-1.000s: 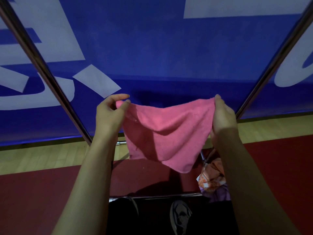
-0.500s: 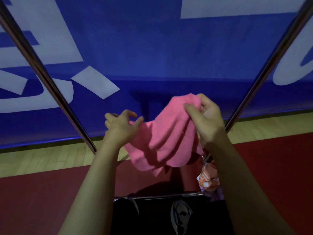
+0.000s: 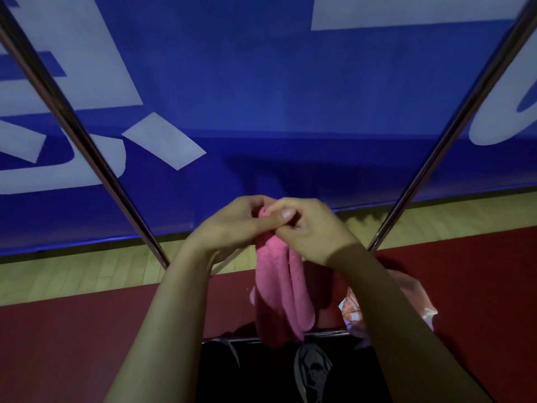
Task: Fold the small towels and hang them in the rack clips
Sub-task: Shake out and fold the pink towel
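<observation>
At frame centre, left hand (image 3: 232, 225) and right hand (image 3: 308, 231) pinch the folded towel's (image 3: 280, 292) top together, fingers curled; hanging remains, clips seemingly out of view.

Your two bare arms, no sleeves, dark clothing and a sneaker below.

Your left hand (image 3: 232, 225) and right hand (image 3: 308, 228) wear no gloves, rings or bands that show, and both forearms are uncovered from wrist to the frame's bottom edge, no watch on either wrist. One short, trimmed, unpainted thumbnail (image 3: 287, 213) shows. Below your arms your clothing (image 3: 261, 373) reads as plain black, detail lost in the dim light. One shoe (image 3: 312, 370) shows there, grey with a dark lace area, blurred; a pale lace or strap (image 3: 232, 351) curves just left of it.
</observation>
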Demonstrator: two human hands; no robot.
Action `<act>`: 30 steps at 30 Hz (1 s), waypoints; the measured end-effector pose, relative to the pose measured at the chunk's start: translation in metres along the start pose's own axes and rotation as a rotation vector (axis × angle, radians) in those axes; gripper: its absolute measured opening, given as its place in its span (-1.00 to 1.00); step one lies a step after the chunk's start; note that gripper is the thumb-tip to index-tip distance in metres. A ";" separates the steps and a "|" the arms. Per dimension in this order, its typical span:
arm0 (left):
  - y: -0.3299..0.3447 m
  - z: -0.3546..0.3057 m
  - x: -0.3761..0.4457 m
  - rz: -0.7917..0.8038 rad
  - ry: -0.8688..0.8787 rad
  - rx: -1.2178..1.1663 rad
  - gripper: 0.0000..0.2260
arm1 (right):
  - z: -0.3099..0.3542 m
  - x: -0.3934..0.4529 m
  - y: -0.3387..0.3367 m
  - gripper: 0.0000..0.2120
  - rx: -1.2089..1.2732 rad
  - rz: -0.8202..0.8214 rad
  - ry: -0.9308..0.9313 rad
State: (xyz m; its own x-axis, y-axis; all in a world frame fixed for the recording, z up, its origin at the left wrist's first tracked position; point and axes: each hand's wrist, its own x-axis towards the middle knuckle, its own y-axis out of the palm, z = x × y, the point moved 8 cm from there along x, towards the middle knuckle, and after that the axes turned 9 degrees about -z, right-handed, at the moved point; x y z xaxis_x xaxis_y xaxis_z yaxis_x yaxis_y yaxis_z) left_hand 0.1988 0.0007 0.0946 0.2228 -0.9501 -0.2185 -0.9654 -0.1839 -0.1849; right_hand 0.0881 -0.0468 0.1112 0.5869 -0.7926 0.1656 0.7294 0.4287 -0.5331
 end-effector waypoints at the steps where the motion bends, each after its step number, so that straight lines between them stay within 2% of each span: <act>1: -0.001 -0.001 0.001 -0.009 0.026 0.014 -0.66 | -0.002 0.002 -0.001 -0.82 0.054 0.016 0.024; 5: -0.004 -0.006 0.000 -0.051 0.083 0.060 -0.76 | -0.006 0.005 -0.002 -0.85 0.083 0.054 0.068; 11: -0.002 -0.014 -0.006 -0.041 0.195 0.216 -0.77 | -0.007 0.002 -0.011 -0.83 0.138 0.147 0.061; 15: -0.002 -0.014 -0.002 -0.086 0.186 0.256 -0.83 | -0.021 0.005 -0.017 -0.93 0.099 0.086 0.097; 19: -0.009 -0.009 0.004 -0.160 0.186 0.335 -0.92 | -0.031 0.003 -0.017 -0.93 0.080 0.087 0.115; 21: -0.009 -0.013 0.004 -0.191 0.222 0.298 -0.95 | -0.033 0.004 -0.019 -0.92 0.021 0.045 0.101; 24: -0.015 -0.023 0.001 -0.255 0.290 0.171 -0.94 | -0.040 0.007 -0.023 -0.78 -0.043 -0.013 0.126; 30: -0.035 -0.029 -0.001 -0.362 0.318 -0.098 -0.90 | -0.056 0.000 -0.011 -0.54 -0.252 0.159 0.162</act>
State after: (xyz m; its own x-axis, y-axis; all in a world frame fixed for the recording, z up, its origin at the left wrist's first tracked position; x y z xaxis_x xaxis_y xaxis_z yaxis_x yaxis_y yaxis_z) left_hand 0.2280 0.0006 0.1293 0.5085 -0.8481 0.1490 -0.8454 -0.5246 -0.1004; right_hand 0.0605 -0.0763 0.0704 0.6077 -0.7920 -0.0592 0.5115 0.4473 -0.7336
